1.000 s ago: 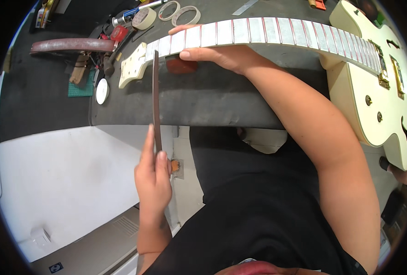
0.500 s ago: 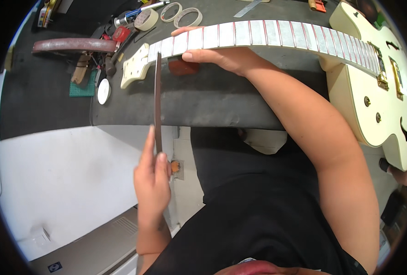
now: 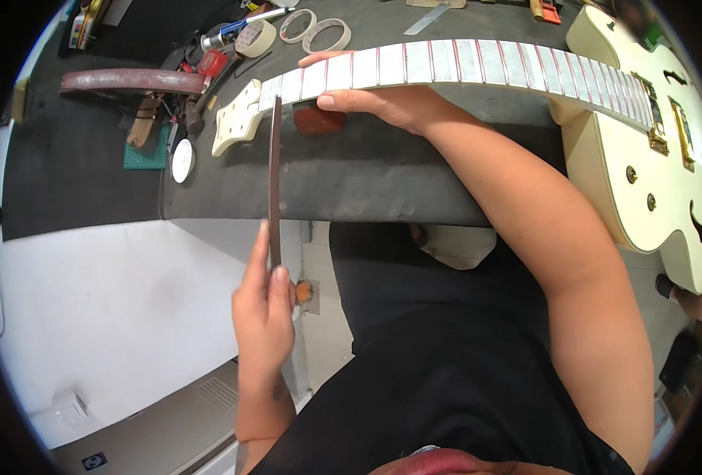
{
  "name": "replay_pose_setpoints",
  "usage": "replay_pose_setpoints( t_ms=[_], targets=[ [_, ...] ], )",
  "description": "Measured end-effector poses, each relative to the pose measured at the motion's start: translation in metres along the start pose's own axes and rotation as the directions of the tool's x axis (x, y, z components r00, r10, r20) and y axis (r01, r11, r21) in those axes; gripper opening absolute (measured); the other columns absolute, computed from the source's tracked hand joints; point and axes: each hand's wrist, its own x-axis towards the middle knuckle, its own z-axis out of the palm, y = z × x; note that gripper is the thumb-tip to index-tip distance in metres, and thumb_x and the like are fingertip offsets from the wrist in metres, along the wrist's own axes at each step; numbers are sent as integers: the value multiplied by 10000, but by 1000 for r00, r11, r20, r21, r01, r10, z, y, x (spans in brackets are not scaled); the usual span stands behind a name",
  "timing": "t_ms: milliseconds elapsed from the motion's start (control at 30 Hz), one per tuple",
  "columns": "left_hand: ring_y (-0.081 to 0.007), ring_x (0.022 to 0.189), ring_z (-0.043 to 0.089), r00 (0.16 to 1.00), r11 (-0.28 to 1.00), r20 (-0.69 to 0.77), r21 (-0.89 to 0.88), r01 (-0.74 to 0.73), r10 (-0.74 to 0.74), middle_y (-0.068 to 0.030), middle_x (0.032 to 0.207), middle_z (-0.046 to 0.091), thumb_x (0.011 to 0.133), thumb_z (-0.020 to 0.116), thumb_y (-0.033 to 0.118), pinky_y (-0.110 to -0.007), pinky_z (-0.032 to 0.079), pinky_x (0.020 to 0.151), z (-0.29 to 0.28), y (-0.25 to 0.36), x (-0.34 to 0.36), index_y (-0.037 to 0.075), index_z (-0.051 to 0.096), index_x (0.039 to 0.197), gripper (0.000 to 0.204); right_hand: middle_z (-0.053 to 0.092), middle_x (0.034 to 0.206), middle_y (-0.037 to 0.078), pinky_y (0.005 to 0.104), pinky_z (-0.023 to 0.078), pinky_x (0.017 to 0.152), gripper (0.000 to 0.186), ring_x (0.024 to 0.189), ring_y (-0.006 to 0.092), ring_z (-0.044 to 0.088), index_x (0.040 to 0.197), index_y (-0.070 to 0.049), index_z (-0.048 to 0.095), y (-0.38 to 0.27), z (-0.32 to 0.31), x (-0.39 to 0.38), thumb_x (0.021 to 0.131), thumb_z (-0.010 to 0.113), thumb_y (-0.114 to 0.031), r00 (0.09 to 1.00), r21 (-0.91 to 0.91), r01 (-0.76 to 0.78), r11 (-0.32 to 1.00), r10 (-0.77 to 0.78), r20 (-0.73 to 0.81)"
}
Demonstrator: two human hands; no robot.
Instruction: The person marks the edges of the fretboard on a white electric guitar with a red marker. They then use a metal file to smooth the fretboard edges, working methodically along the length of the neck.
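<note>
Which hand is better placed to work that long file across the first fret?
Left. The left hand grips the near end of the file, whose far tip reaches the neck near the headstock. The right hand is wrapped around the neck, steadying it.

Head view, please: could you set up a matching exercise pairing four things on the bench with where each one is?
1 long thin file
2 guitar neck
3 tape rolls
4 white disc

A under the right hand
B far edge of the bench
C held by the left hand
D left of the headstock

Pairs: 1-C, 2-A, 3-B, 4-D
</note>
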Motion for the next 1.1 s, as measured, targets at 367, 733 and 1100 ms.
replay_pose_setpoints(
  t_ms=[367,733,1100],
  targets=[
    [-99,641,489,998,997,49,66,-43,40,-15,719,553,1051,572,9,-274,458,625,-9,27,72,72,545,1625,578,736,1333,48,337,474,1109,573,1231,148,643,1513,-104,643,-1,-7,2,986,808,-258,999,48,-6,999,4,37],
    [-450,1015,744,1000,892,27,452,-19,8,-308,1203,740,1067,580,88,-443,567,927,-1,78,126,78,605,1543,477,734,1316,33,331,492,1088,594,1224,148,637,1510,-107,649,-15,1,-2,975,820,-299,999,-16,-15,1000,16,36],
    [-222,754,673,984,951,-56,273,-149,170,-244,991,762,1038,586,-11,-347,561,769,3,21,56,84,569,1600,570,743,1297,30,336,490,1093,570,1211,148,645,1495,-120,662,-4,1,1,981,820,-310,1000,-8,0,1000,0,13]
  ],
)
